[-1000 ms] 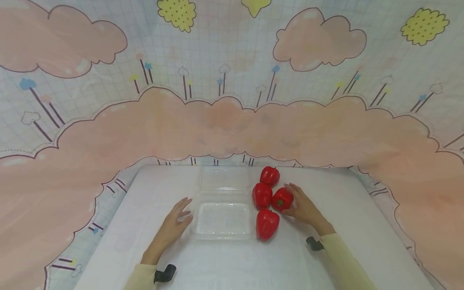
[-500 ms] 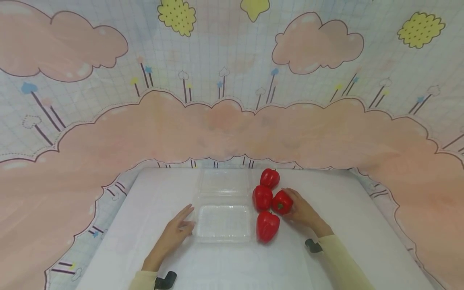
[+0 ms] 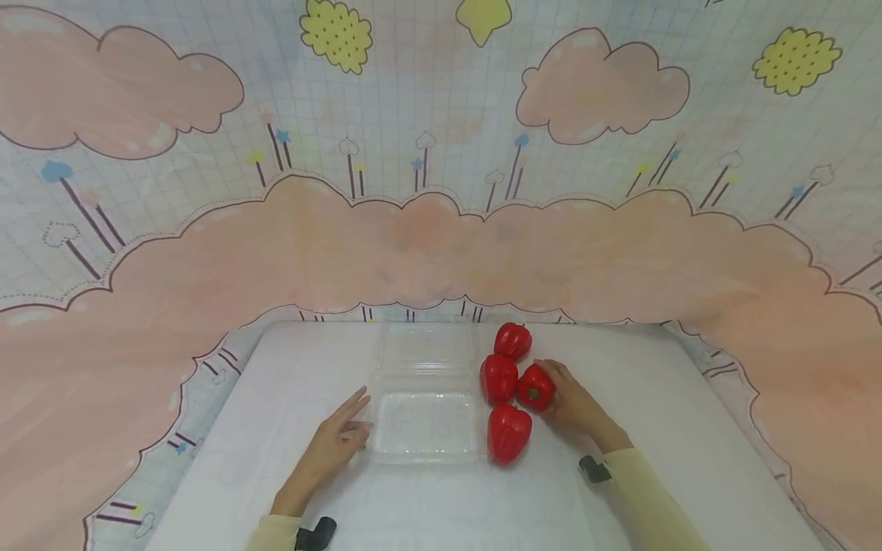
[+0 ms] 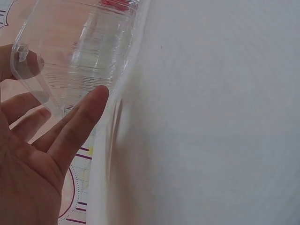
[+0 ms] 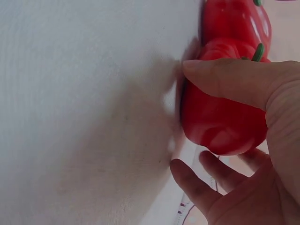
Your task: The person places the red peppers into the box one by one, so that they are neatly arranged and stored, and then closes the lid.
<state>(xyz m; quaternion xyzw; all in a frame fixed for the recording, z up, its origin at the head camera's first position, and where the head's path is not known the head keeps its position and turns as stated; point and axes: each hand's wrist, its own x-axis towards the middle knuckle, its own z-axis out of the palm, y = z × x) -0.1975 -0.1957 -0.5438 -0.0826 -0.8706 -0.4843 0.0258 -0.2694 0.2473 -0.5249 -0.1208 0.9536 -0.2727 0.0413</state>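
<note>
A hinged clear plastic container (image 3: 426, 461) lies opened flat on the white table. My left hand (image 3: 327, 451) is at its left edge; in the left wrist view the fingers (image 4: 77, 124) are spread and fairly straight beside the clear plastic wall. My right hand (image 3: 577, 402) holds a red bell pepper (image 3: 534, 389) with a green stem. In the right wrist view the thumb (image 5: 229, 79) lies across this pepper, with the other fingers around its far side. Three more red bell peppers, a far one (image 3: 513, 341), a middle one (image 3: 499, 379) and a near one (image 3: 509, 435), stand beside the container.
The white table (image 3: 441, 505) extends around the container and peppers. A cloth printed with clouds (image 3: 427, 249) hangs behind and beside it. A black wrist mount (image 3: 594, 469) shows at the right sleeve, another black mount (image 3: 317, 533) at the left.
My left hand has moved slightly right to the container's edge. My right hand has closed in around the pepper, which stays in place. The head view has tilted slightly upward.
</note>
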